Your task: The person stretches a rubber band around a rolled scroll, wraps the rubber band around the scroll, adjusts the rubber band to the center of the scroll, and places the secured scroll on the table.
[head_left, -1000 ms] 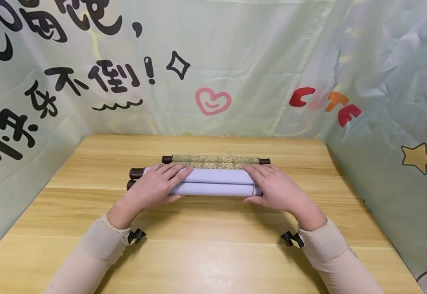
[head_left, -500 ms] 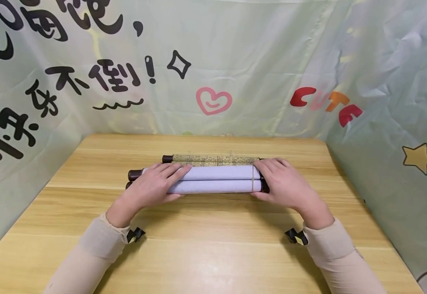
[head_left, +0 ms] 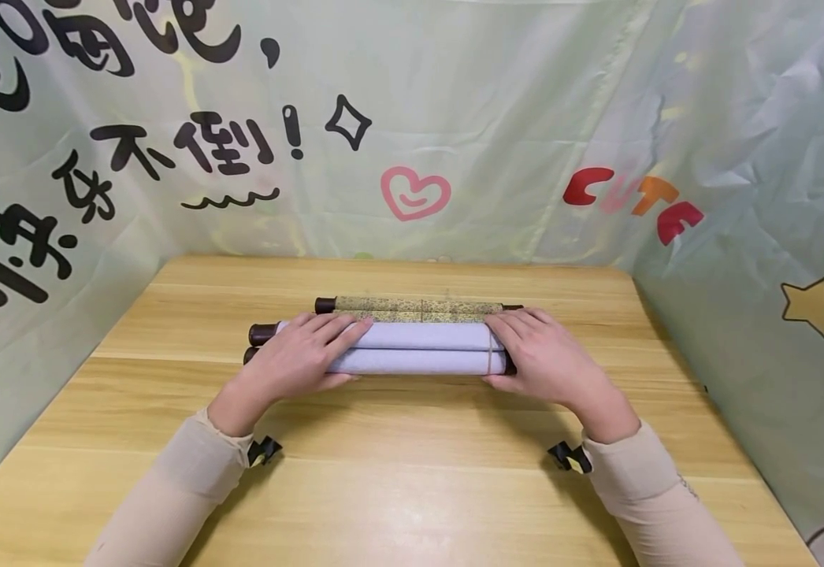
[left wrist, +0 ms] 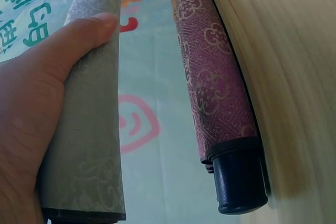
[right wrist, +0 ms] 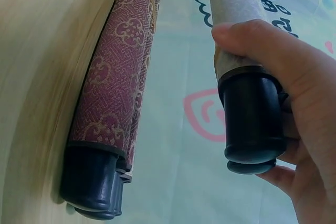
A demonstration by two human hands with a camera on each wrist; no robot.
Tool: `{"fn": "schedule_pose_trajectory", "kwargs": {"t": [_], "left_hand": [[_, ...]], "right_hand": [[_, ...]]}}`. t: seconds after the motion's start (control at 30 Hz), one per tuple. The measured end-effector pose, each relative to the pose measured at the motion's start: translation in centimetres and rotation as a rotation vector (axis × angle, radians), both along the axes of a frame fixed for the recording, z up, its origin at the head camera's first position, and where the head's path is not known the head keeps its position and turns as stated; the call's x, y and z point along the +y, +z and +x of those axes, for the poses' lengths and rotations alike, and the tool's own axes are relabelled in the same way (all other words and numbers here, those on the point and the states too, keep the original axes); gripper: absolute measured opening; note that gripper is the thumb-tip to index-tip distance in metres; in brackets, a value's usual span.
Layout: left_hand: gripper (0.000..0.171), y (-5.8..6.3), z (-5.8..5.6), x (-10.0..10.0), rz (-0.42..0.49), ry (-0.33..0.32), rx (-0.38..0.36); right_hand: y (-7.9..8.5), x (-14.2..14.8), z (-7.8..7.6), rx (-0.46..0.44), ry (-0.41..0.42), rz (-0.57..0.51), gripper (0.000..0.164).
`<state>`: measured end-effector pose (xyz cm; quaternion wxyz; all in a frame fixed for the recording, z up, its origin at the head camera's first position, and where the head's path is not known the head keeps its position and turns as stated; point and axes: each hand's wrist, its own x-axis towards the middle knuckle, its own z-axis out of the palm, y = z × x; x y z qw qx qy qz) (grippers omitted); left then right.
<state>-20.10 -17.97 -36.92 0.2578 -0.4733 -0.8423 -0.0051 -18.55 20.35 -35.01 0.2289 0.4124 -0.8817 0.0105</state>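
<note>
Both hands hold a pale lilac tied scroll (head_left: 419, 336), raised above the table and lying crosswise as two parallel rolls. My left hand (head_left: 298, 354) grips its left part, thumb along the near side; dark end knobs stick out past it. At the other end my right hand (head_left: 554, 358) grips beside a thin tie and the dark knob (right wrist: 252, 119). The wrist views show faint floral patterning on the held scroll. Just behind it in the head view lies a gold-patterned scroll (head_left: 384, 305) with dark knobs, partly hidden. In the wrist views, a purple-and-gold brocade scroll (left wrist: 210, 66) rests on the table.
The light wooden table (head_left: 412, 488) extends around the scrolls. A pale green printed backdrop (head_left: 490, 102) with lettering, a heart and a star rises behind it and along both sides. Black wrist devices (head_left: 265, 451) show at both sleeve cuffs.
My right hand has shifted rightward along the pale scroll to its end, with a small drift back left since. The left hand keeps its hold; the scroll has barely moved.
</note>
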Motion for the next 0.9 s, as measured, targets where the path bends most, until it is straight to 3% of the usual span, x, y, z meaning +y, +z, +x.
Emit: {"fn": "schedule_pose_trajectory", "kwargs": {"t": [0.4,0.63,0.9], "left_hand": [[0.081,0.2,0.3,0.9,-0.026,-0.007,-0.009],[0.079,0.0,0.1,0.6,-0.013,0.021,-0.066],[0.082,0.1,0.1,0.4,-0.015,0.027,-0.087]], "right_hand": [[-0.3,-1.8,0.5,-0.051,0.027,0.011,0.087],[0.5,-0.6,0.7,-0.135,-0.024,-0.038,0.099],[0.9,0.4,0.5,-0.132,-0.046,-0.029,0.092]]}}
